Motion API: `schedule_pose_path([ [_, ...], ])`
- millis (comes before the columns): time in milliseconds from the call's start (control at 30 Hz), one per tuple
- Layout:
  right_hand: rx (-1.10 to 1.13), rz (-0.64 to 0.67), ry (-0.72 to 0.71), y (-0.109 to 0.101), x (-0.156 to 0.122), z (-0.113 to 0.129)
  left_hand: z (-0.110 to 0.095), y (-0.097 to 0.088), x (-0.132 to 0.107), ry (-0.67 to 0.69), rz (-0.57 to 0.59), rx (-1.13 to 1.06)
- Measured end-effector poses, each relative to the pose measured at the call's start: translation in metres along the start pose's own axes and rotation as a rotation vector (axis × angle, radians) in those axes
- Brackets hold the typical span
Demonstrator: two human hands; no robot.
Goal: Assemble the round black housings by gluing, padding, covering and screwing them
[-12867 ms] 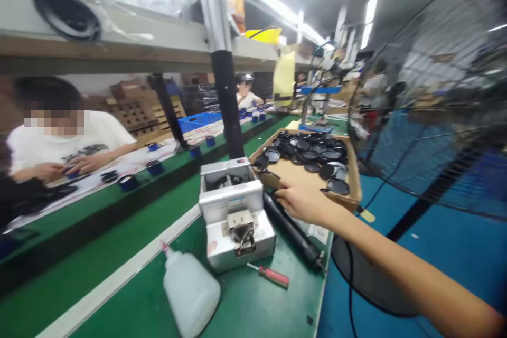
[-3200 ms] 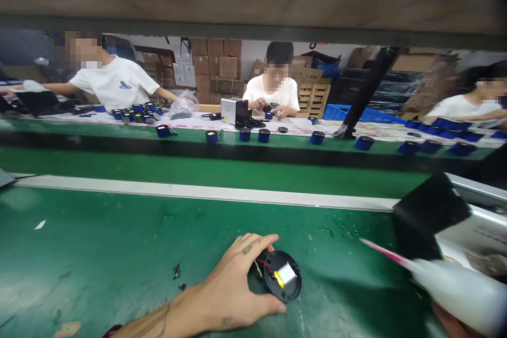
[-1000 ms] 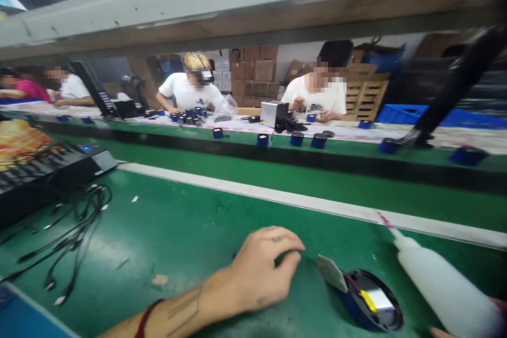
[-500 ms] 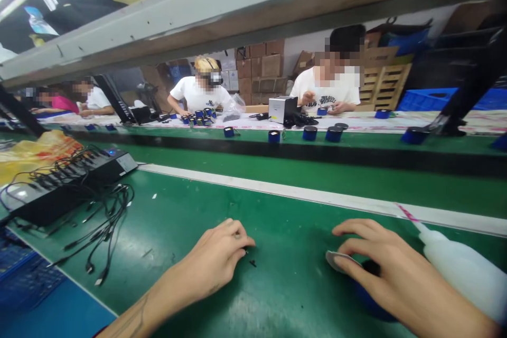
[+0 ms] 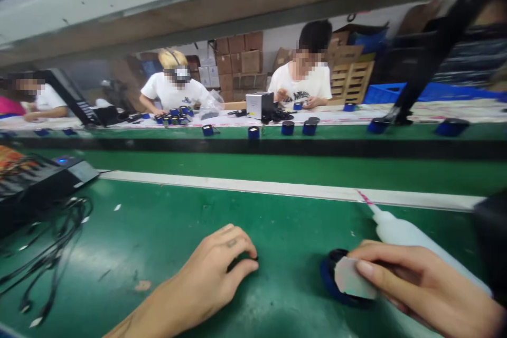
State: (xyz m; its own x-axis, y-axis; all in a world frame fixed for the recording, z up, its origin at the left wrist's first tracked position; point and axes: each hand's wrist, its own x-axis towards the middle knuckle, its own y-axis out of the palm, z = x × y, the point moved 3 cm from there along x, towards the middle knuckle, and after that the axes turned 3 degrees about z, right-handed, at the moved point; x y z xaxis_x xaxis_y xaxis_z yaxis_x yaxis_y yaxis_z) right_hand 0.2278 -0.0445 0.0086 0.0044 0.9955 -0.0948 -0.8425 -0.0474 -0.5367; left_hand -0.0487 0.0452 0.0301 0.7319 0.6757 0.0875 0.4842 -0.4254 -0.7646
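My left hand (image 5: 222,269) is just above the green table, thumb and forefinger pinched on a small black piece (image 5: 256,259); its exact kind is too small to make out. Between thumb and fingers, my right hand (image 5: 412,280) grips a flat, pale, roundish disc with a cut edge (image 5: 354,278). The disc is held over a blue round housing (image 5: 328,274) with a black rim, which sits on the table and is partly covered by it. Behind my right hand lies a white squeeze bottle (image 5: 415,237), its pink-marked nozzle pointing away to the left.
At the left stands a black charging box (image 5: 75,174) with tangled cables (image 5: 51,259) beside it. A white strip (image 5: 237,185) crosses behind my hands. Beyond it, several blue round units (image 5: 288,128) line a ledge, and co-workers (image 5: 303,79) sit opposite. A shelf beam (image 5: 198,10) hangs overhead.
The view has swung right. My left fingers have closed on a small black piece from the table. My right hand has turned the disc flat over the blue housing.
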Motion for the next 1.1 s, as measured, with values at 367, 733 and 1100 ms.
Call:
schedule_pose_path([
  [367, 0.217, 0.125, 0.195, 0.019, 0.000, 0.025, -0.032, 0.074, 0.050, -0.416, 0.102, -1.435],
  [733, 0.291, 0.125, 0.078, 0.019, 0.001, 0.030, -0.033, 0.085, 0.043, -0.458, 0.174, -1.569],
  [1100, -0.149, -0.074, -0.200, 0.018, -0.007, 0.030, -0.032, 0.081, 0.044, -0.432, 0.236, -1.398],
])
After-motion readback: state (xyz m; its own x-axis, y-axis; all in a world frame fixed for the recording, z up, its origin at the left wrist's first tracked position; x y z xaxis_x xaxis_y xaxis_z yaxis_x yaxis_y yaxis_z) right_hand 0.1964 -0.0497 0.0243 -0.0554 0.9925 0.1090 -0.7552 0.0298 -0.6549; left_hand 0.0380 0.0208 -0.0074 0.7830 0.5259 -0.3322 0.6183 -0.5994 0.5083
